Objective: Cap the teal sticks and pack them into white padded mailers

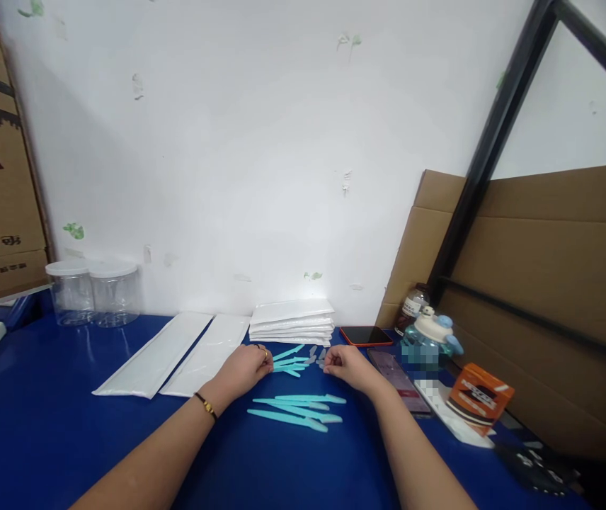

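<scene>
My left hand [253, 366] is closed at the handle ends of several teal eyebrow razors [289, 367], which fan out to the right from its fingertips. My right hand [346, 365] has its thumb and fingers pinched together beside several small translucent blade covers [313, 354]; whatever lies between those fingertips is too small to make out. Nearer to me, another loose group of teal eyebrow razors [297, 411] lies flat on the blue table, blade ends pointing right.
Behind my hands sits a stack of white packets [291, 322], with two long white packets [155, 354] to the left. Two clear jars [115, 294] stand at the back left. On the right are phones [367, 336], a water bottle [430, 336] and an orange packet [479, 397].
</scene>
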Tool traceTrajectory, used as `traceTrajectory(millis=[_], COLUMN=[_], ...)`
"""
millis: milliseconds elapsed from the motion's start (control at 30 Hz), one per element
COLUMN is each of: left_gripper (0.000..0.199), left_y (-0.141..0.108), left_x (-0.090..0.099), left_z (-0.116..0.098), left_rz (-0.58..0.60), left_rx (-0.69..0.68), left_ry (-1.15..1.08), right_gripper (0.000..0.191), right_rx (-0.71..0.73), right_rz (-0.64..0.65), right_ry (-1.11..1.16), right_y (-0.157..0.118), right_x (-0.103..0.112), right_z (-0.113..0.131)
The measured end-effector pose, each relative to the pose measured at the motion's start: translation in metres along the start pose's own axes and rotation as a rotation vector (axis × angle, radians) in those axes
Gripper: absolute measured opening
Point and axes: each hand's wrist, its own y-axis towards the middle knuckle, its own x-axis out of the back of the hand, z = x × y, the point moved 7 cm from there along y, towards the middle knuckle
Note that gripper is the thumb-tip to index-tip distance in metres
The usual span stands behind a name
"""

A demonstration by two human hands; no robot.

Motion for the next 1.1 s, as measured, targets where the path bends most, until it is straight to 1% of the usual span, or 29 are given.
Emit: traceTrajectory(millis=[67,100,133,200,267,300,333,467,533,633,733,833,1000,1067,1100], left_gripper=[0.016,0.016,0.016,0.018,0.021,0.022,0.023,0.021,0.019,0.017,0.016,0.018,0.025,0.035,0.036], left_y=[-0.001,-0.001,-0.002,-0.003,-0.005,-0.005,-0.006,-0.007,-0.007,-0.006,-0.005,-0.006,-0.006,-0.006,-0.005], left_x=[0.004,0.006,0.009,0.011,0.01,0.009,0.008,0.001,-0.002,-0.007,-0.009,-0.009,-0.008,-0.008,-0.007], left_z=[0.003,0.002,0.0,-0.007,-0.016,-0.022,-0.026,-0.037,-0.037,-0.034,-0.031,-0.03,-0.032,-0.032,-0.031], left_rz=[-0.04,-0.065,-0.084,-0.092,-0.058,-0.036,-0.016,0.044,0.072,0.096,0.09,0.083,0.067,0.048,0.041], left_rx=[0.02,0.025,0.028,0.023,-0.005,-0.027,-0.051,-0.125,-0.137,-0.115,-0.072,-0.043,-0.055,-0.042,-0.038], left_ry=[0.005,0.001,-0.01,-0.047,-0.085,-0.102,-0.117,-0.172,-0.178,-0.155,-0.117,-0.146,-0.153,-0.134,-0.127], right_gripper=[0.01,0.013,0.016,0.022,0.026,0.025,0.024,0.013,0.017,0.026,0.02,0.016,0.012,0.01,0.009], right_rx=[-0.014,-0.018,-0.022,-0.042,-0.071,-0.077,-0.077,-0.04,-0.025,-0.039,-0.057,-0.051,0.035,0.056,0.059], right_rz=[-0.033,-0.032,0.001,0.166,0.338,0.387,0.401,0.331,0.292,0.287,0.323,0.329,0.195,0.172,0.171], right_ry=[-0.016,-0.016,-0.008,0.013,0.01,0.005,0.005,0.073,0.124,0.153,0.122,0.093,-0.007,0.026,0.059], right_y=[-0.002,-0.003,-0.005,-0.01,-0.017,-0.019,-0.02,-0.016,-0.013,-0.011,-0.011,-0.01,-0.006,-0.005,-0.005], right_x=[0.005,0.007,0.006,-0.002,-0.012,-0.015,-0.017,-0.021,-0.023,-0.027,-0.03,-0.033,-0.03,-0.032,-0.032], right_z=[-0.004,-0.005,-0.005,-0.007,-0.008,-0.008,-0.007,0.005,0.009,0.009,0.006,0.004,0.013,0.02,0.023])
